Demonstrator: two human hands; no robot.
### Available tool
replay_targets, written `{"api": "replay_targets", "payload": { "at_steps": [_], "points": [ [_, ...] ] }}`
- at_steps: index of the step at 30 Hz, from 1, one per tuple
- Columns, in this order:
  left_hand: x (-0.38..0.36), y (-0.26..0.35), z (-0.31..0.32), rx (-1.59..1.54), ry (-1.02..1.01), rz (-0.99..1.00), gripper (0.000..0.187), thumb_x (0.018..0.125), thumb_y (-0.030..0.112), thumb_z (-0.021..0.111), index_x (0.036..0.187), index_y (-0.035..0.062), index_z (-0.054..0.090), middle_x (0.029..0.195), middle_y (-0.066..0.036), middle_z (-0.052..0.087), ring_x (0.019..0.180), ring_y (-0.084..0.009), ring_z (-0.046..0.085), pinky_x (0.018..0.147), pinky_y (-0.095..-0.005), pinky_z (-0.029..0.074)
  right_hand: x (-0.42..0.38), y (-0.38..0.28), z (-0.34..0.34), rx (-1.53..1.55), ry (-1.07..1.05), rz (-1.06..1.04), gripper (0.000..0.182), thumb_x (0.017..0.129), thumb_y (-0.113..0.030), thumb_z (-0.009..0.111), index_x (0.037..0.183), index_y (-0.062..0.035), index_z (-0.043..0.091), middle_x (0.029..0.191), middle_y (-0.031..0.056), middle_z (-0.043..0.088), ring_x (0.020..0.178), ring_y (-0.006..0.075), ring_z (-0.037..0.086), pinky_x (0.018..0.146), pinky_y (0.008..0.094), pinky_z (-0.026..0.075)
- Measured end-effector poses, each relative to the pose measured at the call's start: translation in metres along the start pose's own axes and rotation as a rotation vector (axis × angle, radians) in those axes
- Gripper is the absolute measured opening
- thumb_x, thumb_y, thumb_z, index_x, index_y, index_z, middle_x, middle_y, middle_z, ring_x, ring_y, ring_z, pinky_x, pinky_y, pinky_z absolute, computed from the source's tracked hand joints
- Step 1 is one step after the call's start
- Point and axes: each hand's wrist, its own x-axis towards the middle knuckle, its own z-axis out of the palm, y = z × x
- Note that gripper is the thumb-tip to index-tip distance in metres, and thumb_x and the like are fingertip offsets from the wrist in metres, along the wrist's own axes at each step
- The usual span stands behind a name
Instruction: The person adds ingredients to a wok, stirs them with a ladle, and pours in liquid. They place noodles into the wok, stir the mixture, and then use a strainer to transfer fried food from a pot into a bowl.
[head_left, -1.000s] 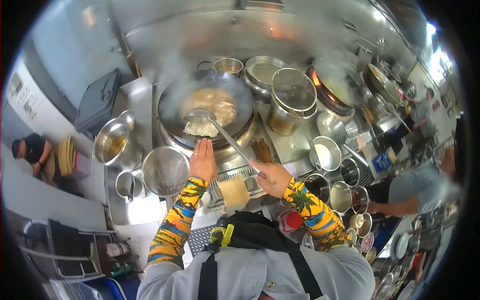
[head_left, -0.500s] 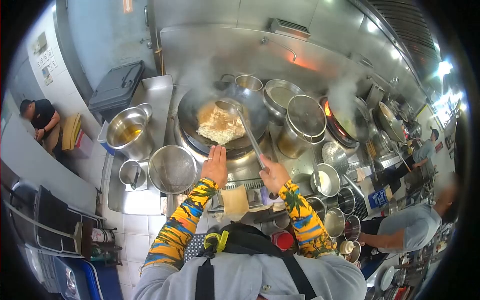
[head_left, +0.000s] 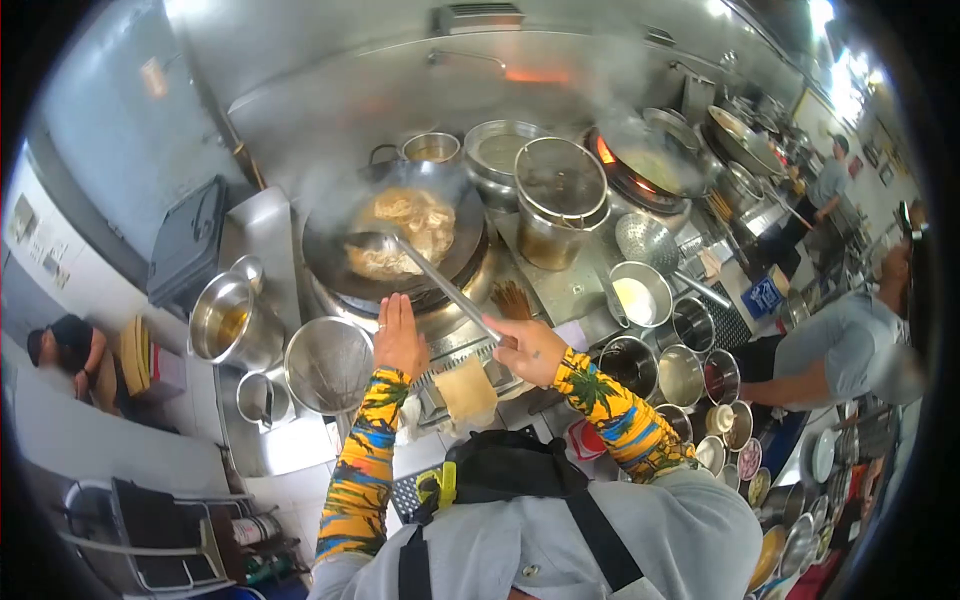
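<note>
My right hand (head_left: 530, 352) is closed around the long handle of a metal ladle (head_left: 430, 275). The ladle's bowl dips into the left part of a steaming heap of pale noodle-like food (head_left: 425, 225) in brownish liquid. That food lies in a large dark wok (head_left: 325, 255) on the burner. At the wok's near rim, my left hand (head_left: 401, 338) has its fingers stretched out straight and side by side, tips right at the edge; its thumb is hidden. Just below and right of this hand hangs a folded tan cloth (head_left: 465, 390) at the stove front.
A round mesh strainer (head_left: 328, 365) and a steel pot of yellow liquid (head_left: 235, 320) stand left. Right of the wok are a strainer-topped pot (head_left: 560, 215), a perforated skimmer (head_left: 648, 242) and a second wok (head_left: 660, 165) with flame beside it. A person (head_left: 835, 345) stands at right.
The ladle bowl has moved from the top of the food to its left side, and the food has shifted and spread. The whole view has turned, with my hands staying near the wok.
</note>
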Motion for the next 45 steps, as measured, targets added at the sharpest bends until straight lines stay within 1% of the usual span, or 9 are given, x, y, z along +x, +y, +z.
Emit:
{"api": "replay_targets", "payload": {
  "at_steps": [4, 8, 13, 17, 20, 23, 26, 37, 45],
  "points": [
    [0.003, 0.002, 0.0, 0.012, -0.03, -0.023, 0.077, 0.075, 0.013, 0.062, 0.14, -0.0091, 0.026, 0.144, -0.027, 0.029, 0.135, -0.0457, 0.027, 0.105, -0.0473, 0.038, 0.037, 0.032, 0.003, -0.296, 0.23, -0.178, 0.054, 0.081, -0.01, 0.053, 0.134, -0.0019, 0.044, 0.073, 0.0196, 0.063, 0.067, 0.0362, 0.063, 0.065, 0.0418, 0.05],
    [0.002, 0.001, 0.0, 0.053, -0.098, -0.05, 0.079, 0.077, 0.015, 0.061, 0.141, -0.0093, 0.024, 0.146, -0.026, 0.027, 0.137, -0.0434, 0.025, 0.107, -0.0448, 0.036, 0.089, 0.049, -0.012, -0.202, 0.303, 0.002, 0.056, 0.078, -0.011, 0.056, 0.133, -0.003, 0.048, 0.08, 0.0218, 0.066, 0.075, 0.0375, 0.065, 0.071, 0.0429, 0.051],
    [0.002, 0.006, -0.01, -0.045, -0.134, -0.067, 0.076, 0.077, 0.013, 0.058, 0.14, -0.0117, 0.023, 0.144, -0.031, 0.025, 0.135, -0.0478, 0.024, 0.113, -0.0472, 0.026, 0.148, 0.065, -0.017, 0.019, 0.251, 0.136, 0.059, 0.08, -0.011, 0.061, 0.137, -0.0052, 0.047, 0.067, 0.0061, 0.06, 0.047, 0.0135, 0.056, 0.042, 0.0308, 0.044],
    [0.004, 0.009, -0.01, -0.031, -0.132, -0.066, 0.077, 0.077, 0.013, 0.058, 0.141, -0.0116, 0.022, 0.144, -0.031, 0.026, 0.135, -0.0482, 0.023, 0.112, -0.0474, 0.026, 0.165, 0.056, -0.012, 0.218, 0.071, 0.243, 0.06, 0.082, -0.011, 0.06, 0.14, -0.0097, 0.044, 0.061, 0.0049, 0.055, 0.045, 0.0136, 0.052, 0.041, 0.0286, 0.041],
    [0.003, 0.002, -0.008, -0.044, -0.139, -0.057, 0.077, 0.077, 0.013, 0.058, 0.14, -0.0119, 0.021, 0.144, -0.032, 0.026, 0.136, -0.0483, 0.023, 0.112, -0.0478, 0.026, 0.135, 0.014, -0.026, 0.027, -0.048, 0.268, 0.054, 0.077, -0.015, 0.062, 0.13, -0.0113, 0.055, 0.07, 0.0095, 0.065, 0.058, 0.0185, 0.064, 0.055, 0.0338, 0.051],
    [0.002, 0.003, -0.013, -0.077, -0.161, -0.078, 0.077, 0.077, 0.013, 0.057, 0.141, -0.0112, 0.022, 0.144, -0.031, 0.027, 0.135, -0.0487, 0.023, 0.112, -0.0485, 0.026, 0.08, 0.007, -0.022, -0.282, 0.028, -0.117, 0.054, 0.077, -0.011, 0.058, 0.13, -0.0115, 0.053, 0.076, 0.0221, 0.064, 0.063, 0.032, 0.065, 0.059, 0.0394, 0.051],
    [0.0, 0.003, -0.006, 0.019, -0.121, -0.087, 0.081, 0.077, 0.017, 0.062, 0.143, -0.0066, 0.021, 0.147, -0.023, 0.026, 0.138, -0.0426, 0.023, 0.104, -0.0446, 0.039, 0.038, 0.01, -0.011, -0.334, -0.049, -0.099, 0.053, 0.08, -0.013, 0.054, 0.132, -0.0087, 0.05, 0.076, 0.0233, 0.062, 0.072, 0.0381, 0.064, 0.065, 0.0456, 0.05],
    [0.002, 0.01, 0.002, -0.039, -0.013, -0.127, 0.077, 0.073, 0.009, 0.06, 0.139, -0.0092, 0.027, 0.143, -0.027, 0.031, 0.136, -0.046, 0.025, 0.111, -0.047, 0.028, 0.03, 0.042, 0.013, -0.368, -0.016, -0.027, 0.056, 0.082, -0.012, 0.058, 0.135, -0.0033, 0.043, 0.078, 0.0209, 0.063, 0.072, 0.0397, 0.062, 0.066, 0.0435, 0.05],
    [-0.001, 0.008, -0.004, -0.042, -0.003, -0.15, 0.077, 0.075, 0.012, 0.062, 0.141, -0.0051, 0.027, 0.144, -0.024, 0.03, 0.137, -0.0427, 0.024, 0.107, -0.0455, 0.034, -0.01, 0.015, -0.024, -0.502, -0.052, -0.101, 0.056, 0.081, -0.015, 0.057, 0.134, -0.0034, 0.045, 0.077, 0.0224, 0.063, 0.072, 0.042, 0.06, 0.069, 0.049, 0.049]
  ]
}}
